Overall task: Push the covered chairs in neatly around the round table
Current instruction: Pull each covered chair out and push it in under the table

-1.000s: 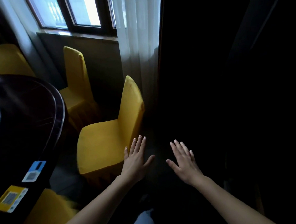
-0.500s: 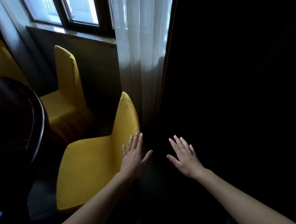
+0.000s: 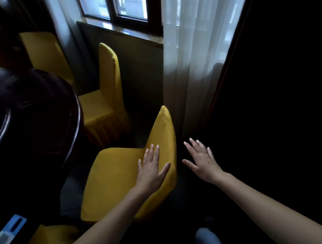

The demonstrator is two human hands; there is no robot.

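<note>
A yellow-covered chair (image 3: 113,180) stands just below me, its seat facing the dark round table (image 3: 34,115) on the left, with a gap between them. My left hand (image 3: 151,169) is open, fingers spread, over the chair's backrest near its top edge. My right hand (image 3: 201,160) is open too, hovering just right of the backrest against the dark. A second covered chair (image 3: 104,98) stands farther along the table by the wall, and a third (image 3: 44,54) sits behind it. Another yellow cover (image 3: 49,239) shows at the bottom left.
A white sheer curtain (image 3: 196,56) hangs right behind the near chair, beside a dark drape (image 3: 273,81). A window and sill (image 3: 124,30) run along the far wall. Blue and white labels (image 3: 9,231) lie on the table's edge.
My view has swung left and closer to the chair. My left hand has moved from beside the backrest to over it; the right hand has kept its place beside it.
</note>
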